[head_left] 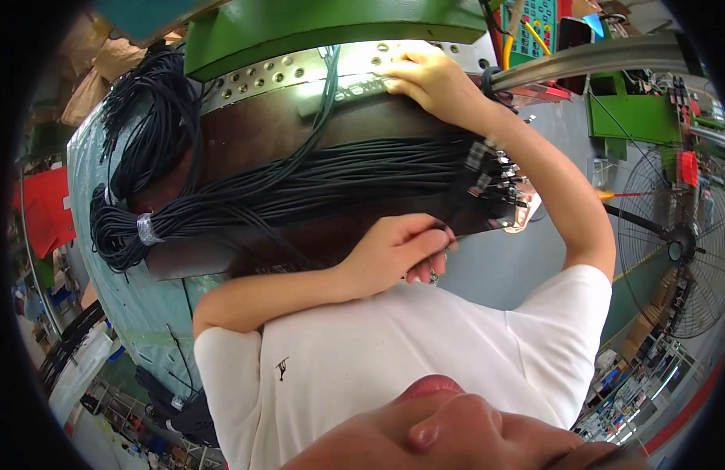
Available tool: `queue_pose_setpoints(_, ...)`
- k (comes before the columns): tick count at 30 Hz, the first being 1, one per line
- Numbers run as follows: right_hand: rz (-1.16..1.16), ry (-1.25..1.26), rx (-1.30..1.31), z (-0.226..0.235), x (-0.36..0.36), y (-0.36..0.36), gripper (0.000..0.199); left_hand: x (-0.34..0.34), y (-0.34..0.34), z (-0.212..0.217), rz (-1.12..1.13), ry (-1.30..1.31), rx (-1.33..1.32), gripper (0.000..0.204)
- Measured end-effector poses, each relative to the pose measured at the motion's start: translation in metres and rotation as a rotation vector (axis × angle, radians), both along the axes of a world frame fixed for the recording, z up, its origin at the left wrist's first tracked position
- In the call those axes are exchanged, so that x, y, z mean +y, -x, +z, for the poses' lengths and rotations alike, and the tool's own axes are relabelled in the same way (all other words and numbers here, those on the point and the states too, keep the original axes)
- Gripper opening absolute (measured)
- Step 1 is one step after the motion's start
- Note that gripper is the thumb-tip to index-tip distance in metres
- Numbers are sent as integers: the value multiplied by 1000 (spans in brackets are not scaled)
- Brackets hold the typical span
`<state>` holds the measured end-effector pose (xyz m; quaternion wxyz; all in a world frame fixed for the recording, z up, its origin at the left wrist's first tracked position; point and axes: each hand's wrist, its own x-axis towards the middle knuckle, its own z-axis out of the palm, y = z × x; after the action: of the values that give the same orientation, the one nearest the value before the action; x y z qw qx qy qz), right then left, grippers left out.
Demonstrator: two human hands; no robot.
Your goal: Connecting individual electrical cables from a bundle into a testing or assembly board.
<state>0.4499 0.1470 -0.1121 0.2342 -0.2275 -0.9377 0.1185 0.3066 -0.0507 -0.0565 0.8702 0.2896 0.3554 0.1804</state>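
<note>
A brown worktop (245, 129) spreads across the middle of the view, with a green machine body (331, 35) at 12 o'clock, directly away from the person, and a floor fan (676, 249) out at 3 o'clock. On the worktop lies a long bundle of black cables (315, 178), its long axis running nearly from 9 to 3 o'clock. A clear wrap (148, 229) binds it near the 9 o'clock end; a cluster of connectors (500, 178) sits at the other.

The bundle passes between the hands. From the left hand (406, 249) it lies at 12 o'clock, with the connectors at about 2; from the right hand (429, 78) it lies at 6 o'clock, with the connectors at about 5. The left fingertips are the nearer to it. That hand is closed, thumb pressed against folded fingers; whether it pinches anything I cannot tell. The right hand reaches past the bundle, fingers parted and bent, tips at the 3 o'clock end of a flat bar (355, 92); whether they grip it is unclear. Thin cable strands (328, 98) cross that bar.
</note>
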Motion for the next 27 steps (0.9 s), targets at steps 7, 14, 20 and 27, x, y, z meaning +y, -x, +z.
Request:
queue_pose_setpoints(7,-311,903,466,45,-78,-29,26,-12,13,-23,500,-128,31,23)
queue_pose_setpoints(14,-353,-197,113,43,-123,-21,35,-8,17,-25,570,-136,64,25)
queue_pose_setpoints(20,-112,-400,5,48,-113,-3,39,-12,34,-27,576,-108,93,23)
queue_pose_setpoints(27,-36,-388,15,48,-110,18,35,-14,48,-33,636,-60,50,23)
